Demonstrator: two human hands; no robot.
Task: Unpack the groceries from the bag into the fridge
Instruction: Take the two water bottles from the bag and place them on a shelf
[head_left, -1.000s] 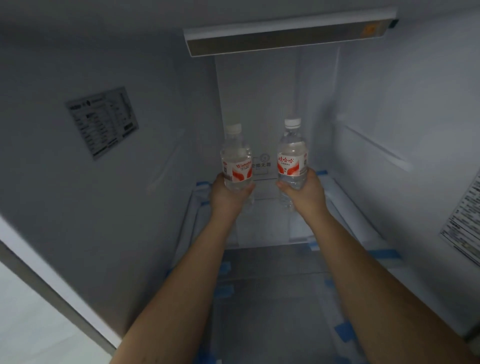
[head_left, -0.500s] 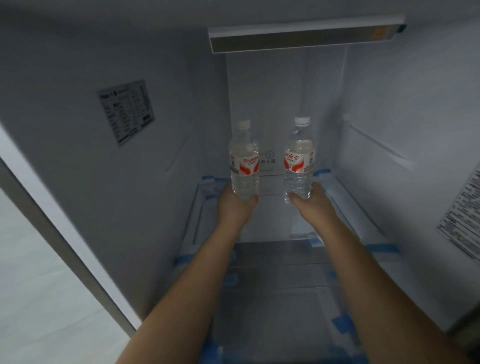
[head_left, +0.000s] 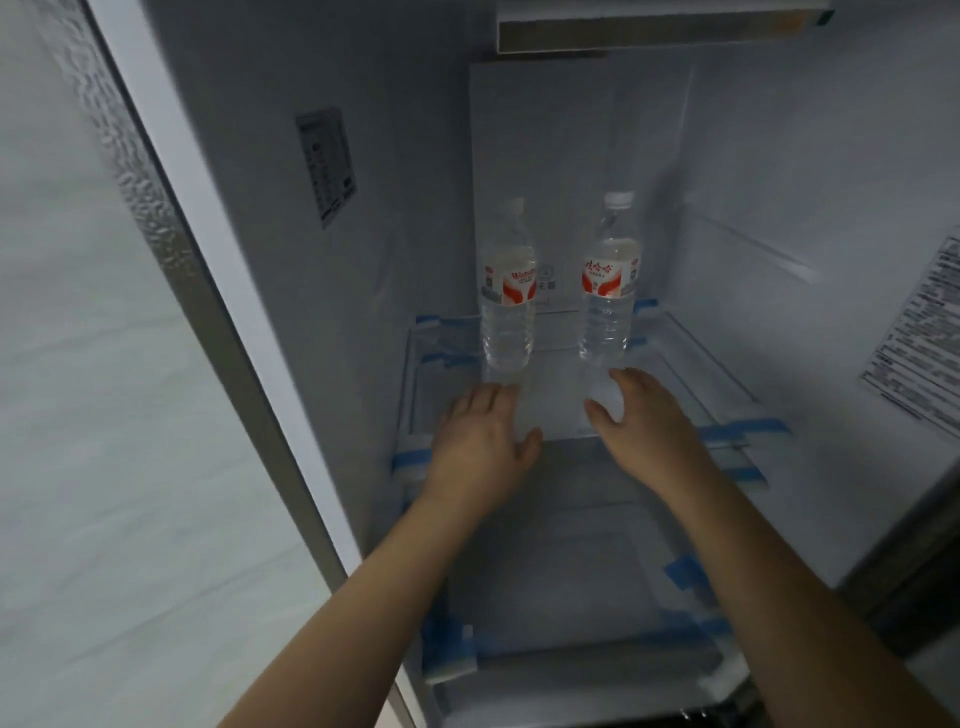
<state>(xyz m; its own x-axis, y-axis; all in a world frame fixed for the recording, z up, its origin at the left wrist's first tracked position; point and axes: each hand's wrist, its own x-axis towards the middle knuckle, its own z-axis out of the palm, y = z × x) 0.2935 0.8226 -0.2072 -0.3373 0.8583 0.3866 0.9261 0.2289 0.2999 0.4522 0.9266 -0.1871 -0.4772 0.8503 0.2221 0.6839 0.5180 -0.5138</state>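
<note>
Two clear plastic water bottles with red-and-white labels are standing upright on the glass shelf (head_left: 691, 364) deep inside the white fridge (head_left: 395, 218), side by side with a gap between them. The left bottle (head_left: 508, 291) is sitting nearer the left wall, its cap blurred against the back panel; the right bottle (head_left: 609, 280) is showing a white cap at its top. Both are resting close to the back wall, though I cannot tell whether they are touching it.

The person's left hand (head_left: 480, 447) is hovering just in front of the left bottle, palm down, fingers loosely spread and gripping nothing. The right hand (head_left: 647, 421) is hanging just in front of the right bottle, fingers gently curved and apart, thumb (head_left: 600, 413) sticking out to the side, also empty. Neither hand is touching a bottle.

Strips of blue tape (head_left: 748, 427) are lying along the shelf edges and on the lower shelf's corners. A printed sticker (head_left: 327, 166) is clinging to the left inner wall, and another label sheet (head_left: 919, 332) is showing on the right wall.
</note>
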